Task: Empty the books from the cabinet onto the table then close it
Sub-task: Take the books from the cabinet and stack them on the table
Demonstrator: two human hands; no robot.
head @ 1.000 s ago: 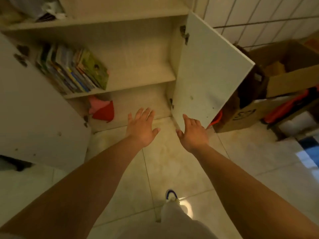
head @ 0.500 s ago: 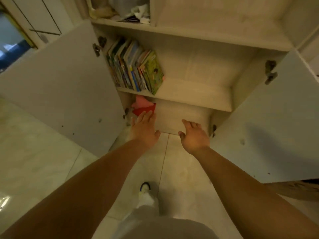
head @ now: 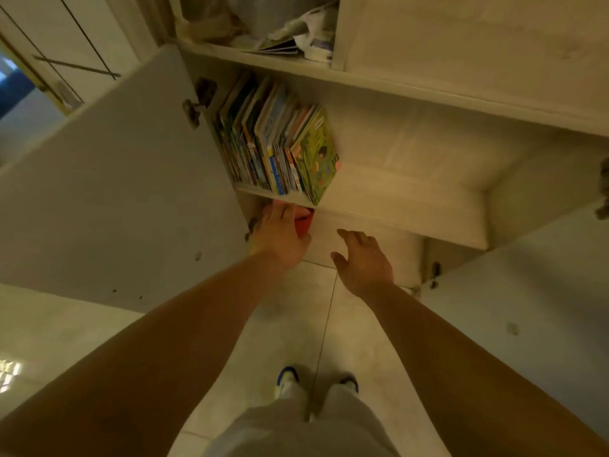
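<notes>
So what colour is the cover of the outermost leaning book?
Green, with small cartoon pictures: the outermost leaning book, in the head view.

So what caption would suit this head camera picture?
Both bare hands, left and right, reach toward the open cabinet, books leaning on its shelf.

Red item (head: 304, 224) on low shelf; paper clutter (head: 296, 37) up top; pale floor tiles (head: 49, 331).

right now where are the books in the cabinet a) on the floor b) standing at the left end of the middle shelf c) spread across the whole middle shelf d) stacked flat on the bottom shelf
b, the books lean together at the left end of the middle shelf, whose right part is bare.
</notes>
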